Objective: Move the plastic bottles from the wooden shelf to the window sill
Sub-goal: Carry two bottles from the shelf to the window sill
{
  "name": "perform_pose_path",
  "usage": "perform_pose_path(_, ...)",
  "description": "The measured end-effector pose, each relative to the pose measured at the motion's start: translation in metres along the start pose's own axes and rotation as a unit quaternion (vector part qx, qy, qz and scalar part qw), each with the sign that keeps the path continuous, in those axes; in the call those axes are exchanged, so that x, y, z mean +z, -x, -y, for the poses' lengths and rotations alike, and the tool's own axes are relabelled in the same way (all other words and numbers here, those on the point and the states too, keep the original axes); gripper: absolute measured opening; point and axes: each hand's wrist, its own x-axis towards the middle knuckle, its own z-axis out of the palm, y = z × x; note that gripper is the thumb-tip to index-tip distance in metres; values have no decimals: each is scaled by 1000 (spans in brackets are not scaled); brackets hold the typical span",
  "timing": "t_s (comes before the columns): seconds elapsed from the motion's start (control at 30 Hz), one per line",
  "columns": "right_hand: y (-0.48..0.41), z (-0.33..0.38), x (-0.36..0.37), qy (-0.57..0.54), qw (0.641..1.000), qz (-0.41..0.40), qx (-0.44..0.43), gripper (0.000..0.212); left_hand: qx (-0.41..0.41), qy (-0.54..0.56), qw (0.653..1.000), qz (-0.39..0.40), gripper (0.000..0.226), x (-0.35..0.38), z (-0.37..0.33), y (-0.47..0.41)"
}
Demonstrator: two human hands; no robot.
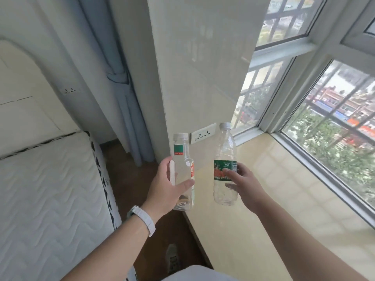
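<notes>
Fingers (pixel 183 184) of both hands around upright bottles (pixel 225 165)

Two clear plastic bottles with white caps are held beside a glossy cream window sill (pixel 274 209). The bottle on the left (pixel 183 171) carries a green-and-white neck label with a red strip and an orange-and-white label lower down; the bottle on the right (pixel 225 165) wears a dark green band with red and white print. Left of the sill lies a white mattress (pixel 46 191) quilted in a zigzag pattern, its edge trimmed in black and white. A white watch strap (pixel 145 221) circles the left wrist. Pale blue-grey curtains (pixel 125 94) hang beyond the mattress over a dark brown floor (pixel 132 179).
</notes>
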Motion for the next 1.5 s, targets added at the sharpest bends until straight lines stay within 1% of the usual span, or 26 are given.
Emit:
perform_pose_path(0.13, -31, -1, 19, 15, 1000, -25, 6, 44, -10, -15, 999, 32, 82, -15, 24, -30)
perform_pose_path(0.27, -44, -12, 28, 36, 998, -42, 18, 46, -14, -30, 996, 84, 84, -17, 43, -56)
perform_pose_path(0.43, -43, -31, 12, 40, 994, -94, 40, 43, -8, -48, 989, 142, 76, 5, 52, -72)
perform_pose_path(0.53, -41, -46, -4, 28, 989, -135, 53, 51, -8, -63, 984, 167, 77, 26, 59, -87)
perform_pose_path(0.63, -39, -65, -23, 17, 985, -160, 65, 50, -14, -81, 979, 188, 78, 51, 64, -103)
perform_pose_path(0.77, -39, -86, -50, 16, 976, -195, 98, 58, -12, -98, 979, 180, 80, 89, 68, -123)
perform_pose_path(0.93, -50, -104, -84, 18, 969, -218, 111, 48, -19, -117, 974, 195, 79, 132, 79, -142)
perform_pose_path(1.07, -67, -119, -110, 30, 964, -233, 129, 49, -38, -130, 970, 202, 80, 163, 91, -158)
perform_pose_path(1.3, -123, -151, -161, 67, 957, -248, 136, 55, -45, -153, 963, 215, 80, 228, 124, -197)
perform_pose_path(1.43, -162, -167, -188, 80, 952, -266, 125, 50, -37, -153, 963, 220, 79, 271, 144, -224)
perform_pose_path(1.5, -180, -174, -202, 83, 950, -278, 119, 52, -26, -166, 960, 223, 75, 294, 148, -239)
